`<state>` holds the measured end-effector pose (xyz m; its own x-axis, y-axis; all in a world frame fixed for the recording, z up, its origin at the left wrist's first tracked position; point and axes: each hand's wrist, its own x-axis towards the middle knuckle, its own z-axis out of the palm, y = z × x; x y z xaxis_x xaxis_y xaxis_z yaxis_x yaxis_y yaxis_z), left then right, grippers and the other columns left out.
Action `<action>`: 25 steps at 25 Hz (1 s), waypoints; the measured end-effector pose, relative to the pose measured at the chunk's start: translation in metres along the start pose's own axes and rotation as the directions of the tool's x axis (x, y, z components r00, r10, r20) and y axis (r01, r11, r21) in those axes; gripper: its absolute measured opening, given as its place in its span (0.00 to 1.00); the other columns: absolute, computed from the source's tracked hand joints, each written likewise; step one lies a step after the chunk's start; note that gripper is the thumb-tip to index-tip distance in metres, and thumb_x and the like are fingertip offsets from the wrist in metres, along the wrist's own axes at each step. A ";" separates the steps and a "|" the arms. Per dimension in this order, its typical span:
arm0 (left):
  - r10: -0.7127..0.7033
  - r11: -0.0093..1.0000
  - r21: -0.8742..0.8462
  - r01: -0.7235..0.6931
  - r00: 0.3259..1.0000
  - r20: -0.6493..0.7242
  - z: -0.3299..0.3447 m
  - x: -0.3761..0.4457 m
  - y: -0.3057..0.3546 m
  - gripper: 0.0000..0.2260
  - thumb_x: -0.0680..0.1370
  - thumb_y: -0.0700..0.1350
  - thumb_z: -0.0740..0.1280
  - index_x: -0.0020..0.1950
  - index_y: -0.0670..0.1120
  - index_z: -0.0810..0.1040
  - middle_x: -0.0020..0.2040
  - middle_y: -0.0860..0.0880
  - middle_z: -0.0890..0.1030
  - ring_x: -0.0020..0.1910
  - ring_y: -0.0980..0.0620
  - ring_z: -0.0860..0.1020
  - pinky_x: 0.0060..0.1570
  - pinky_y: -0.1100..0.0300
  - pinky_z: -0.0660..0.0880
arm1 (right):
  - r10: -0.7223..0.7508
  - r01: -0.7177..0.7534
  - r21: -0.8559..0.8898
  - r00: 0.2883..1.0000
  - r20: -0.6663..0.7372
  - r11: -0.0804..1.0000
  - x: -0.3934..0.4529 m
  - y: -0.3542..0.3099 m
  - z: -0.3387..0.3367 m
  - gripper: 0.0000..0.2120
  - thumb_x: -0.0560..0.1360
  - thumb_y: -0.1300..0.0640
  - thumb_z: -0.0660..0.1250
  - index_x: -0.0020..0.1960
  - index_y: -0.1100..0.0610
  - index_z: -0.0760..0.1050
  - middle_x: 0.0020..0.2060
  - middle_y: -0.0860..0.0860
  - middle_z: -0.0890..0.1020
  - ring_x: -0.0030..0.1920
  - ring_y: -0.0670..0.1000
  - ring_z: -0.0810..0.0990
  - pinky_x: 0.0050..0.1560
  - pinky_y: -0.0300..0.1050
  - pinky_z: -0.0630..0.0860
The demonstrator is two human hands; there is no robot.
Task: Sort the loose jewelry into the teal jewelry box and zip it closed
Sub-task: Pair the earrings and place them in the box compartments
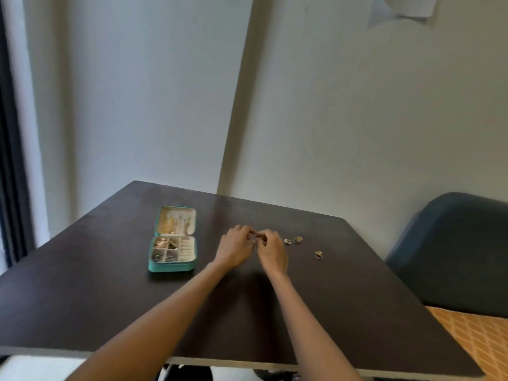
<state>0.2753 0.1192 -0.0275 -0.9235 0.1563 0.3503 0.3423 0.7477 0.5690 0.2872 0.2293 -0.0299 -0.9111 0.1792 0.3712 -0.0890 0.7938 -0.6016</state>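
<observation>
I saw one teal jewelry box (172,253) lying open on the dark table (110,284). Right of the box, my left hand (235,248) and right hand (270,250) met fingertip to fingertip, pinched narrow; on what, I couldn't tell. Three gold pieces (297,240) lay further right.

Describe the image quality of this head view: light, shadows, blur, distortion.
Head view: soft, even light, no harsh glare on the dark table; a faint shadow lies under the forearms; wide-angle bending tilts the wall corner and spreads the table edges; the left hand and right hand are slightly soft; the loose rings and the open teal jewelry box contents are too small to resolve.
</observation>
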 end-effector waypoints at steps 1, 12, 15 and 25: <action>0.012 0.999 -0.034 -0.011 0.999 0.033 0.018 0.006 0.013 0.15 0.78 0.46 0.61 0.64 0.49 0.72 0.63 0.47 0.74 0.63 0.47 0.71 0.62 0.53 0.67 | 0.042 -0.042 -0.017 0.999 -0.011 0.999 0.002 0.019 -0.007 0.08 0.79 0.56 0.60 0.55 0.53 0.76 0.54 0.50 0.77 0.55 0.51 0.76 0.48 0.45 0.72; -0.025 0.974 -0.217 0.065 0.983 0.180 0.117 0.071 0.047 0.22 0.78 0.37 0.59 0.72 0.42 0.62 0.70 0.46 0.66 0.68 0.47 0.69 0.66 0.55 0.67 | 0.222 -0.223 -0.101 0.975 -0.024 0.970 0.062 0.109 -0.019 0.14 0.78 0.53 0.62 0.63 0.52 0.72 0.59 0.51 0.73 0.62 0.52 0.72 0.54 0.47 0.72; -0.058 0.951 -0.296 0.085 0.993 0.099 0.125 0.076 0.042 0.22 0.78 0.35 0.58 0.72 0.43 0.64 0.69 0.47 0.68 0.66 0.50 0.71 0.64 0.58 0.68 | 0.184 -0.193 -0.162 0.980 -0.072 0.968 0.074 0.110 -0.013 0.12 0.78 0.48 0.62 0.59 0.50 0.75 0.57 0.50 0.74 0.60 0.51 0.72 0.47 0.44 0.71; -0.099 0.885 -0.456 0.091 0.995 0.006 0.127 0.085 0.036 0.13 0.77 0.35 0.64 0.58 0.45 0.80 0.54 0.49 0.83 0.55 0.54 0.80 0.57 0.61 0.75 | 0.174 -0.181 0.351 0.983 0.054 0.919 0.078 0.128 -0.015 0.11 0.79 0.51 0.62 0.52 0.57 0.79 0.53 0.53 0.74 0.50 0.46 0.74 0.53 0.40 0.69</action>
<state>0.1871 0.2410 -0.0715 -0.9539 0.0849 0.2880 0.2982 0.3816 0.8749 0.2108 0.3534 -0.0672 -0.9330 0.2828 0.2227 -0.0579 0.4927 -0.8683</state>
